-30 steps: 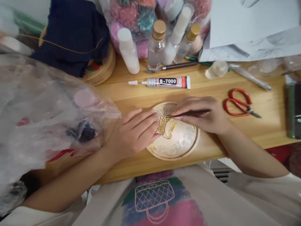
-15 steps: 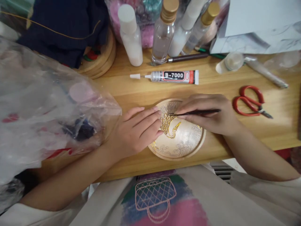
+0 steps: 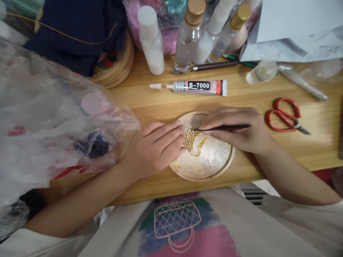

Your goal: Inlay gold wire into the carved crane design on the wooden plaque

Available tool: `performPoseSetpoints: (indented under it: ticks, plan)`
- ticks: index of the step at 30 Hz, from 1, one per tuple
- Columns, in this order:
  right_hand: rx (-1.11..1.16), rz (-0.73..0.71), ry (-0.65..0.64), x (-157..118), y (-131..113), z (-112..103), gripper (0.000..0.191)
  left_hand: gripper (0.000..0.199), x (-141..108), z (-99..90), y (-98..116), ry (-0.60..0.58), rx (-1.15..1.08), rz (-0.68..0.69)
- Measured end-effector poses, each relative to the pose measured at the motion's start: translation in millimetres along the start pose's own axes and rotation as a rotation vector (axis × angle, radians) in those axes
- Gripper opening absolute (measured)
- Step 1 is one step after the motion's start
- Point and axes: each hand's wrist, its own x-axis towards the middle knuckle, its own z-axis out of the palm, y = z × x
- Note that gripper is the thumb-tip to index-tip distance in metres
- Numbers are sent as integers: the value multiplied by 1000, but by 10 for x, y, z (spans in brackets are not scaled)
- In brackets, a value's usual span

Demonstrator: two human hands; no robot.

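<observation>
A round wooden plate [image 3: 214, 157] lies near the table's front edge, printed with fine wave lines. On it a crane outline of gold wire [image 3: 198, 148] shows its neck, beak and scale-like feathers. My left hand [image 3: 158, 150] rests flat over the plate's left side, fingers stretched out and covering part of the design. In a pinch, my right hand [image 3: 238, 128] holds dark, slim tweezers [image 3: 227, 127] over the upper right of the plate. Their tip touches or hovers just above the gold feathers; which of these, I cannot tell.
Behind the plate lies a B-7000 glue tube [image 3: 199, 86]. Red-handled cutters [image 3: 284, 116] lie at the right. Several bottles, including a white one [image 3: 152, 43], line the back. Clear plastic bags [image 3: 53, 117] crowd the left, beside a wooden hoop [image 3: 120, 67] under dark cloth.
The camera view has shifted very slightly. The tweezers' tip has moved a tiny bit at the feathers, while both hands stay in place on the plate.
</observation>
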Motion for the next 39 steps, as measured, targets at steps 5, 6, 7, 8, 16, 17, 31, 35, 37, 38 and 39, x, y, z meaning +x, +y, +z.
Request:
performPoseSetpoints:
  ticks: [5,6,7,8,16,17,31,35,37,38,39]
  plan:
    - [7,-12,5,0,4,4,7,12,-6,-12,1,-25,-9,-3]
    - [8,-19,5,-2,5,7,8,12,-6,-13,3,-28,0,-3]
    - [4,-20,4,-5,6,9,8,12,-6,-13,5,-29,8,-3]
    - [-4,-18,4,-8,8,11,8,12,-6,-12,7,-27,14,-2]
    - [-67,-90,-22,-36,24,2,9,14,2,-18,8,-15,7,2]
    - [-76,-100,-32,-40,24,0,9,14,3,-20,7,-14,14,0]
    - [102,-71,-74,-15,16,-64,15,12,2,-14,7,0,9,2]
    - [154,-19,34,-10,36,-73,15,13,3,-15,12,-10,0,-2]
    - [161,-4,52,-2,40,-68,16,13,2,-8,12,-11,-5,-4]
    - [164,-1,52,2,40,-64,17,13,0,-3,10,-11,-9,-8]
    - [170,-2,53,5,39,-59,18,13,-4,4,7,-9,-14,-16]
